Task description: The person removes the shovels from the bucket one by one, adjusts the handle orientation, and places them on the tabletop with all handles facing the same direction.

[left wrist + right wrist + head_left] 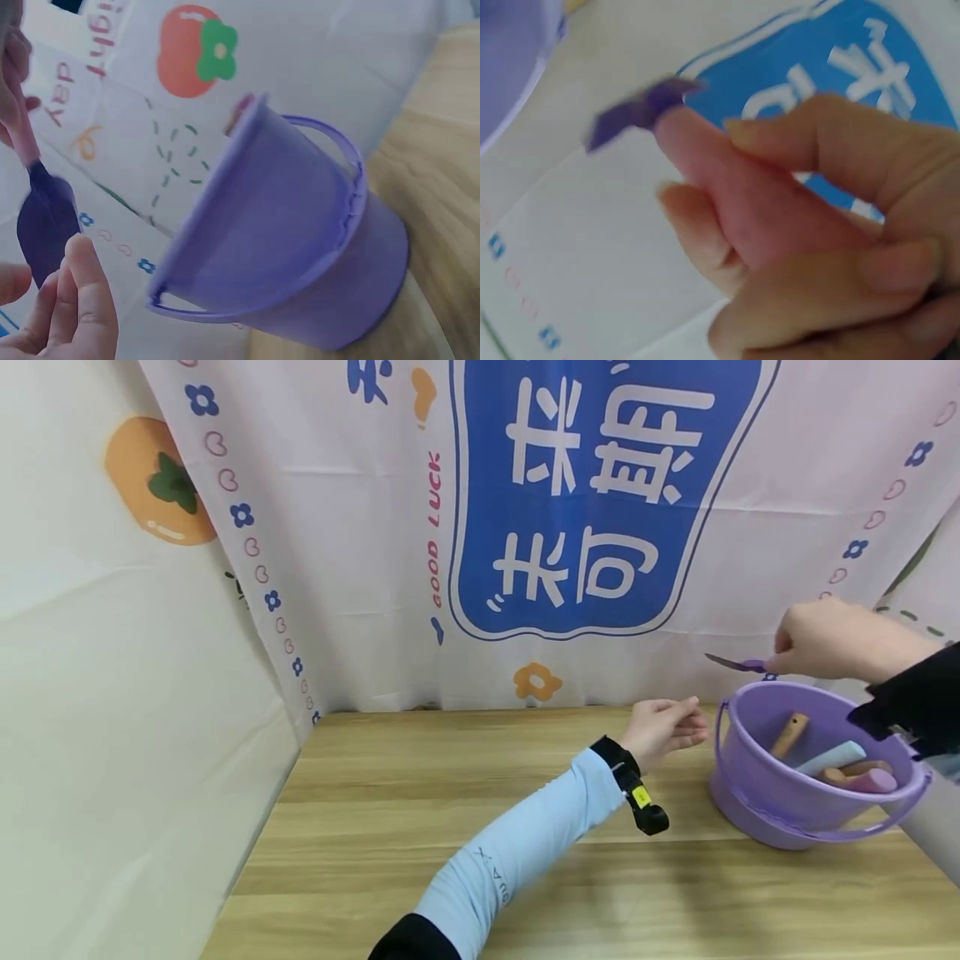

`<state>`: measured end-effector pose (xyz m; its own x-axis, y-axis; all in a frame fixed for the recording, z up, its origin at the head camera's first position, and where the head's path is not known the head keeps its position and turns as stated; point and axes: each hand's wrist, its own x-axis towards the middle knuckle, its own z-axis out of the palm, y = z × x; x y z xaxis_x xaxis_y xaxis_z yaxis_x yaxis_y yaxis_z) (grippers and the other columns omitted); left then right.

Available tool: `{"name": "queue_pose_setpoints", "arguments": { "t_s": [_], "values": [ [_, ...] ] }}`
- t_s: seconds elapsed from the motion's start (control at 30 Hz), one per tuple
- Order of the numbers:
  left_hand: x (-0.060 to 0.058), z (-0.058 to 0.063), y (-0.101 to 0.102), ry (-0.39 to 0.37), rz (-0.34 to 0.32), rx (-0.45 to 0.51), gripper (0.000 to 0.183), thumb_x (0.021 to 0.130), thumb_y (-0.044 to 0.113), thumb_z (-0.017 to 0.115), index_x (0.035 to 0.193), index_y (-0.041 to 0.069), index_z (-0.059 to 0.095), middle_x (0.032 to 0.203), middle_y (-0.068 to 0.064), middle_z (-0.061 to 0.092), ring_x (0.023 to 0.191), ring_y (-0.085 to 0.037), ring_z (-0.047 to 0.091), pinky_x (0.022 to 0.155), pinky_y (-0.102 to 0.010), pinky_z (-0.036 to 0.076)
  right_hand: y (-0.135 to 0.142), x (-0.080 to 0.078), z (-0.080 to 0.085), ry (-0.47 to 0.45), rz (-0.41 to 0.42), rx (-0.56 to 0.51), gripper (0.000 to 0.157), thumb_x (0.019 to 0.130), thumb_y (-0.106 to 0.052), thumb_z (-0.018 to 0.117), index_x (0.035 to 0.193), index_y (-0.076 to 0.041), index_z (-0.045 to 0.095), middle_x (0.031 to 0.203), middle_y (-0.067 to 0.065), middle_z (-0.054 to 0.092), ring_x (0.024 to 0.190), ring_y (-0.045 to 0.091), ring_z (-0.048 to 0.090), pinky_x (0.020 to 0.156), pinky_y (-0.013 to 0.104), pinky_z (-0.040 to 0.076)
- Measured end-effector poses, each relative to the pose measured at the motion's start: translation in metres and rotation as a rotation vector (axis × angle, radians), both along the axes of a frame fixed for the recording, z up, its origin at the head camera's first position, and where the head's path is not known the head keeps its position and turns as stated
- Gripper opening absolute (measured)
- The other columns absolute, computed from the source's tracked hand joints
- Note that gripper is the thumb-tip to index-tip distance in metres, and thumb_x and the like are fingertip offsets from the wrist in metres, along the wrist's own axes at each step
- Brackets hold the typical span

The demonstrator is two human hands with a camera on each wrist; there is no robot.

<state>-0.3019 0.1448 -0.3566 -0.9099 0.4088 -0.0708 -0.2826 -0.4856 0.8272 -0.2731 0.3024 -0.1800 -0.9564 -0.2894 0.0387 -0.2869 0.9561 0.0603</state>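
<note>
- Head view: a right hand [832,635] holds aloft a small toy-like trowel with a purple leaf-shaped blade and a pink handle [737,663], raised near the far rim of a round purple plastic bucket [783,806].
- The trowel's long axis lies nearly level, blade pointing left across the wood-grain surface [450,793], its tip slightly higher than its neck; the hand covers most of the grip.
- Right wrist view: bent fingers and thumb close around the pink handle, which slants from the palm up and left to the blurred purple blade.
- A left hand [666,731], in a light-blue sleeve [525,843] and black wrist band [621,768], reaches out beside the bucket, its fingers loosely bent, a narrow gap between them and the thumb, holding nothing.
- Left wrist view: the blade appears to run down toward that hand, its tip partly behind the fingers; the head view shows the two apart.
- The bucket stands at the surface's right, its carrying handle hung low in front; inside lean a wooden handle with a hole [790,735], a pale-blue handle [832,758] and a thick pink handle [872,781].
- Behind hangs a white cloth [360,635] printed with a blue panel.
</note>
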Motion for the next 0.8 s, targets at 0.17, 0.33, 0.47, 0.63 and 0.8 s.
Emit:
{"name": "queue_pose_setpoints", "arguments": {
  "t_s": [0.17, 0.33, 0.47, 0.63, 0.8],
  "values": [
    [0.003, 0.011, -0.023, -0.001, 0.036, 0.054, 0.030, 0.089, 0.019, 0.062, 0.099, -0.009, 0.064, 0.085, -0.016, 0.066, 0.080, -0.023, 0.066, 0.077, -0.032, 0.057, -0.040, 0.003, -0.024, 0.019, 0.065, -0.074, 0.017, 0.086, -0.016, 0.061, 0.080, -0.002, 0.067, 0.065, 0.002, 0.060, 0.056, 0.017, 0.052, 0.049, 0.034, 0.046],
    [0.008, 0.015, -0.046, -0.035, 0.072, 0.102, 0.032, 0.089, 0.024, 0.063, 0.099, -0.007, 0.066, 0.091, -0.018, 0.066, 0.086, -0.025, 0.066, 0.080, -0.033, 0.056, -0.080, 0.011, -0.055, 0.104, 0.104, -0.138, 0.020, 0.091, -0.014, 0.055, 0.076, -0.001, 0.058, 0.061, 0.005, 0.053, 0.052, 0.020, 0.050, 0.044, 0.035, 0.044],
    [0.012, 0.011, -0.064, -0.069, 0.103, 0.118, 0.029, 0.088, 0.024, 0.064, 0.096, -0.004, 0.068, 0.086, -0.014, 0.066, 0.079, -0.020, 0.065, 0.080, -0.033, 0.056, -0.104, 0.018, -0.083, 0.232, 0.156, -0.183, 0.021, 0.091, -0.012, 0.052, 0.073, -0.003, 0.052, 0.062, 0.009, 0.049, 0.051, 0.025, 0.049, 0.039, 0.039, 0.043],
    [0.014, 0.000, -0.085, -0.134, 0.145, 0.098, 0.024, 0.087, 0.022, 0.066, 0.093, -0.001, 0.068, 0.081, -0.009, 0.064, 0.072, -0.015, 0.060, 0.076, -0.030, 0.056, -0.129, 0.023, -0.115, 0.408, 0.206, -0.255, 0.015, 0.087, -0.007, 0.054, 0.074, 0.000, 0.051, 0.065, 0.013, 0.046, 0.049, 0.030, 0.050, 0.037, 0.046, 0.044],
    [0.014, -0.009, -0.107, -0.173, 0.123, 0.054, 0.024, 0.086, 0.024, 0.067, 0.094, 0.002, 0.068, 0.084, -0.007, 0.065, 0.073, -0.016, 0.060, 0.071, -0.027, 0.056, -0.153, 0.027, -0.139, 0.477, 0.222, -0.303, 0.011, 0.079, -0.002, 0.055, 0.073, 0.001, 0.046, 0.066, 0.014, 0.042, 0.043, 0.027, 0.046, 0.032, 0.042, 0.042]
  ]
}}
